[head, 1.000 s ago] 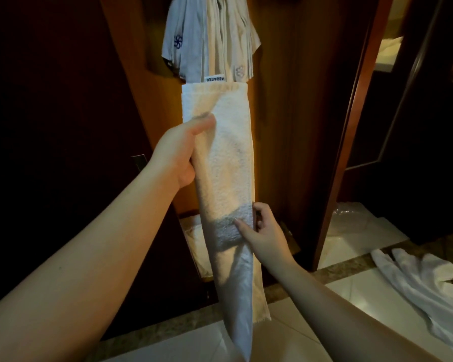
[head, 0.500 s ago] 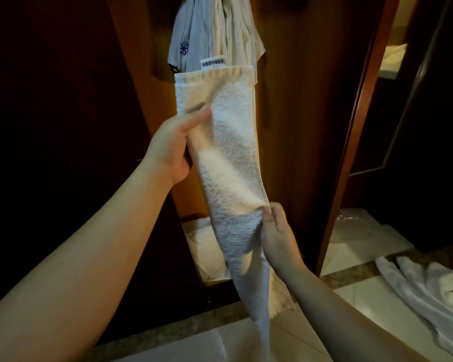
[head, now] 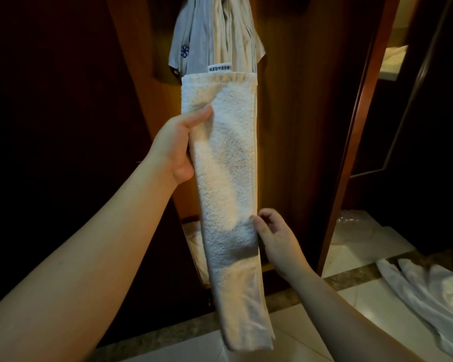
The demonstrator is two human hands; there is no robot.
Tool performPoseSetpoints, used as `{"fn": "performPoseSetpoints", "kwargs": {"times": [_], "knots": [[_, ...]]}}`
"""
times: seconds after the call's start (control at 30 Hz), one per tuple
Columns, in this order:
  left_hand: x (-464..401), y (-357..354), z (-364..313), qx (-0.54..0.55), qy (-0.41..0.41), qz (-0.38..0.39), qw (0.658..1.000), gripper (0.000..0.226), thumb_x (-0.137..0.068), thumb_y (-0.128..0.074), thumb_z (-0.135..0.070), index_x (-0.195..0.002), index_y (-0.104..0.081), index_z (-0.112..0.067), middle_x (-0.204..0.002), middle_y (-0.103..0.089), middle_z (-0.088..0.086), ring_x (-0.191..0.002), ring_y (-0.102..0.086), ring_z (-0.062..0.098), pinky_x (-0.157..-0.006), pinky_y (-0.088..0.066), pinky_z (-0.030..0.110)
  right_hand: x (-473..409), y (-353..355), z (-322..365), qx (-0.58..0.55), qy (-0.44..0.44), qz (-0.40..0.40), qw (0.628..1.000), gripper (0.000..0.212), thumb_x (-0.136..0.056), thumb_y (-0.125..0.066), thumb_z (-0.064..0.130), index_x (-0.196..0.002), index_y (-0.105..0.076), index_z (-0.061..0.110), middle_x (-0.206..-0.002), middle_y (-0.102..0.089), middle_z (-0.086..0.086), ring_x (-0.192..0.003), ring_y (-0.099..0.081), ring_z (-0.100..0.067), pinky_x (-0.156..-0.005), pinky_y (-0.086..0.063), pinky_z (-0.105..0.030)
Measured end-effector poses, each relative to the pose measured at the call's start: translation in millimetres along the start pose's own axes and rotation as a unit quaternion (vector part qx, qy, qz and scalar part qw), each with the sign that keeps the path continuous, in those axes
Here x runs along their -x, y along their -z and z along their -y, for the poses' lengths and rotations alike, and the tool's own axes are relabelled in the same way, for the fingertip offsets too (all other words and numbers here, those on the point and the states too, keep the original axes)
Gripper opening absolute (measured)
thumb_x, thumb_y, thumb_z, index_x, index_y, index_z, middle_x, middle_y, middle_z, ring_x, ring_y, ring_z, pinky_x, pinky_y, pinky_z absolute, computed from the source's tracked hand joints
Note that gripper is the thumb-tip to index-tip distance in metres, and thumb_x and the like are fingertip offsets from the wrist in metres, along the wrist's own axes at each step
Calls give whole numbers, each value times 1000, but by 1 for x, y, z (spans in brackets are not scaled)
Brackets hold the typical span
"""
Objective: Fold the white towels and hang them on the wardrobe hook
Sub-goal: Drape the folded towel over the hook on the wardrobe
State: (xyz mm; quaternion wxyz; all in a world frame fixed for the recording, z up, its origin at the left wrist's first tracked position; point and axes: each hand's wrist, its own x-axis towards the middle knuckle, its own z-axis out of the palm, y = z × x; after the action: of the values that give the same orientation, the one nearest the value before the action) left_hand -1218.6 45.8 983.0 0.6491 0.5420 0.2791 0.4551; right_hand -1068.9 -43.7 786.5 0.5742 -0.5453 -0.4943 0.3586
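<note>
A white towel, folded lengthwise into a narrow strip, hangs upright in front of the wardrobe. My left hand grips its left edge near the top, thumb on the front. Lower down, my right hand pinches the right edge between thumb and fingers. The towel's bottom end hangs loose near the floor. Above it, several folded cloths hang bunched from the top of the wardrobe; the hook itself is hidden. Another white towel lies crumpled on the floor at the right.
The dark wooden wardrobe stands open, with a white cloth on its low shelf behind the towel. A wooden door frame rises on the right. Light floor tiles spread beyond and below it.
The towel has straightened and flattened into a tidier strip. My right hand shifted from bunching the lower part to pinching the right edge. My left hand keeps its grip near the top.
</note>
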Motion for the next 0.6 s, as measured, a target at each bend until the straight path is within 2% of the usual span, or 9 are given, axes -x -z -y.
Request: {"fn": "performPoseSetpoints", "kwargs": {"times": [0.1, 0.2, 0.3, 0.4, 0.47, 0.5, 0.53, 0.57, 0.6], "knots": [[1, -4, -4, 5, 9, -9, 1000, 26, -98, -56, -20, -120, -64, -10, -112, -74, 11, -103, -72, 29, -85, -58, 48, 4, -5, -1, 26, -12, 50, 998, 18, -93, -59, 46, -98, -63, 29, -98, -69, -2, -92, -67, -17, -83, -52, -32], [2, -6, -6, -4, 17, -7, 1000, 27, -98, -56, -21, -122, -63, -10, -110, -75, 11, -101, -73, 29, -84, -58, 48, 1, -9, 1, 80, -30, 75, 994, 24, -99, -56, 39, -100, -70, 19, -105, -65, -2, -97, -63, -13, -83, -49, -28], [4, -3, -11, -15, 6, -7, 1000, 25, -97, -57, -23, -119, -64, -12, -106, -76, 9, -100, -73, 29, -84, -58, 47, -1, -7, 7, -25, -54, 112, 992, 22, -100, -58, 32, -93, -76, 22, -115, -62, -1, -105, -63, -11, -86, -48, -20], [4, 3, -19, -23, -14, 14, 1000, 23, -96, -55, -23, -114, -65, -13, -103, -75, 7, -100, -73, 27, -81, -59, 43, -3, -6, 12, -104, -72, 116, 985, 24, -90, -60, 41, -88, -81, 29, -121, -63, -14, -105, -66, -18, -87, -50, -25], [4, 6, -20, -7, -14, 33, 999, 24, -95, -54, -21, -114, -65, -12, -104, -74, 7, -101, -72, 27, -83, -59, 45, -1, -6, 15, -100, -71, 113, 986, 29, -92, -57, 46, -86, -82, 33, -122, -64, -8, -108, -64, -6, -92, -48, -21], [4, 8, -19, 10, -11, 40, 999, 25, -94, -55, -21, -115, -65, -12, -105, -73, 8, -102, -71, 28, -86, -58, 46, 0, -6, 18, -93, -67, 114, 987, 34, -97, -55, 45, -80, -82, 35, -122, -63, 1, -107, -60, 10, -93, -43, -11], [4, 11, -17, 28, -8, 45, 999, 25, -94, -55, -20, -115, -65, -11, -107, -72, 9, -105, -69, 29, -91, -57, 49, 1, -5, 22, -92, -63, 114, 987, 40, -100, -52, 41, -73, -81, 37, -120, -59, 12, -102, -52, 25, -87, -37, 1], [4, 13, -16, 46, -6, 52, 998, 26, -94, -55, -21, -116, -65, -11, -110, -71, 10, -108, -68, 30, -95, -54, 51, 0, -5, 24, -86, -65, 110, 988, 40, -97, -50, 41, -70, -79, 38, -121, -54, 18, -98, -46, 34, -81, -33, 6], [3, 15, -15, 63, -5, 60, 996, 27, -94, -54, -21, -116, -66, -11, -112, -71, 11, -110, -67, 31, -98, -52, 52, -1, -4, 27, -73, -68, 109, 989, 37, -92, -49, 46, -71, -79, 37, -125, -52, 19, -101, -43, 33, -80, -32, 6]]}}
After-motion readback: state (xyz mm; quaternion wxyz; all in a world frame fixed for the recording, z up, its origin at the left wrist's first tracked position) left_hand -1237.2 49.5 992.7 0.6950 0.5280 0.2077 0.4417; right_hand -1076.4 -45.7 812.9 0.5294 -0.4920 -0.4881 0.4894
